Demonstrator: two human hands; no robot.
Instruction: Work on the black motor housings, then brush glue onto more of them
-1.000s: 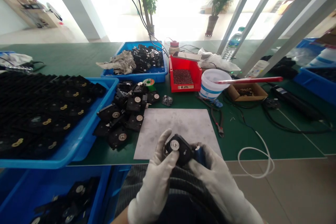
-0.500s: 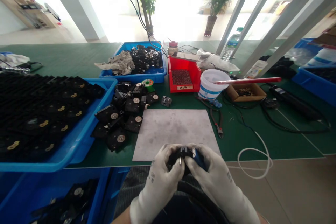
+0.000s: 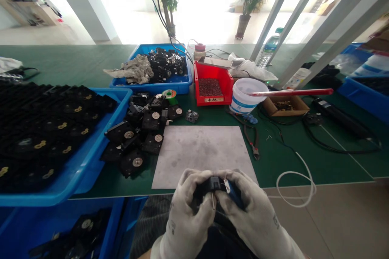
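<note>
Both hands wear white gloves and meet just below the front edge of a stained white sheet [image 3: 203,151]. My left hand [image 3: 190,208] is closed round a black part [image 3: 214,183] with a metal shaft sticking out toward me. From the other side my right hand [image 3: 251,202] grips a blue piece [image 3: 233,193] that sits against the black part; a short white bit shows between them. Whether the two pieces are joined cannot be made out. Several black units with round metal discs [image 3: 152,120] lie in a pile left of the sheet.
A blue tray [image 3: 88,166] of black parts is at left, another blue tray [image 3: 179,88] behind. Further back are a red bin [image 3: 226,83], a white bucket [image 3: 243,99] and a cardboard box [image 3: 299,109]. Pliers [image 3: 255,149] lie right of the sheet, near a white tube [image 3: 313,194].
The black part has turned in my hands, its shaft now pointing more downward and right. Both hands sit slightly lower. The camera view has shifted a little.
</note>
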